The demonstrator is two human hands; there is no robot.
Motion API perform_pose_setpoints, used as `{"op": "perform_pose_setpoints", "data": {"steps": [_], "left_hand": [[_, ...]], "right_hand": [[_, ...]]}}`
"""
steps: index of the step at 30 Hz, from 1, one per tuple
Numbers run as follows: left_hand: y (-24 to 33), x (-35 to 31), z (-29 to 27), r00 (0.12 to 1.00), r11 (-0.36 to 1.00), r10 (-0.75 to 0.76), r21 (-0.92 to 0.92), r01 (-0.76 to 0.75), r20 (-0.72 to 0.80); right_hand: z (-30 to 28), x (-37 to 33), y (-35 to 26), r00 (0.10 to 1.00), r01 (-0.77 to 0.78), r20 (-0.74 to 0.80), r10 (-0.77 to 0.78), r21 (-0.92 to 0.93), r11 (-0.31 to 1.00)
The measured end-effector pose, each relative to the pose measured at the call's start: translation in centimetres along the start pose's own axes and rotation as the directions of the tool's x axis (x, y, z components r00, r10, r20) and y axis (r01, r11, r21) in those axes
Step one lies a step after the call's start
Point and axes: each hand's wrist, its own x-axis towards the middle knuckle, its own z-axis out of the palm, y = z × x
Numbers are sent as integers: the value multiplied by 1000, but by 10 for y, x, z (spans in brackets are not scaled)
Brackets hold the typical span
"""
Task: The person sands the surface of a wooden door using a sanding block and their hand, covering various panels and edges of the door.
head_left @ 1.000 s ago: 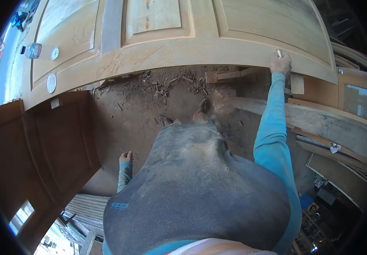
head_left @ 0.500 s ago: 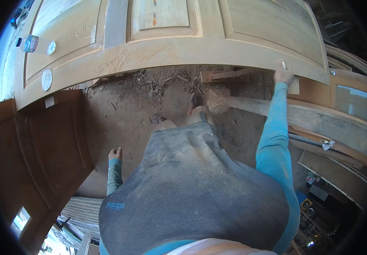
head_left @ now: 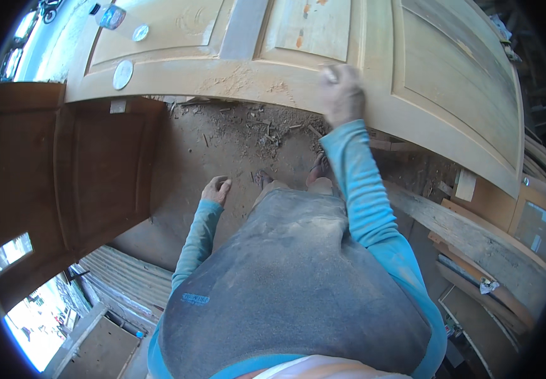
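Observation:
A pale bare-wood panel door (head_left: 184,74) lies flat across the far side, with sawdust (head_left: 232,79) strewn along its near rail. My right hand (head_left: 344,95) is closed and pressed on that rail, left of the right panel. It grips a small whitish thing, which shows at the fingertips; motion blur hides its kind. Low in front of my apron, apart from the door, my left hand (head_left: 216,191) hangs with its fingers loosely curled and nothing visible in them. A white disc (head_left: 122,74) rests on the door's left part, near a smaller clear round piece (head_left: 140,33) and a plastic bottle (head_left: 111,16).
A brown panel door (head_left: 105,158) stands upright at the left. Wood shavings (head_left: 266,132) litter the floor beneath the pale door, around my feet. On the right, a long rough timber beam (head_left: 469,218) lies beside stacked boards (head_left: 485,294).
My right hand has swept left along the near rail from the door's right end. The left hand has come up and to the right. The whole view has shifted with my head.

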Motion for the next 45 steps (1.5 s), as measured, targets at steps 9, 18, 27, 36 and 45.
{"op": "perform_pose_setpoints", "data": {"steps": [9,18,27,36,45], "left_hand": [[-107,-23,-3,976,972,-214,-90,216,24],[-199,-58,-33,939,940,-341,6,341,-52],[-188,-70,-65,946,947,-287,-197,255,-153],[-190,-74,-60,966,966,-191,-209,153,-177],[-170,-58,-52,989,977,-148,-158,146,-3]], "right_hand": [[75,-43,-89,945,169,278,-173,40,985],[80,-5,-53,986,163,-37,-164,-48,986],[87,11,-126,974,-65,221,40,111,992],[154,-23,-167,828,515,177,-533,139,846],[136,-72,-222,474,620,760,-445,71,781]]}}
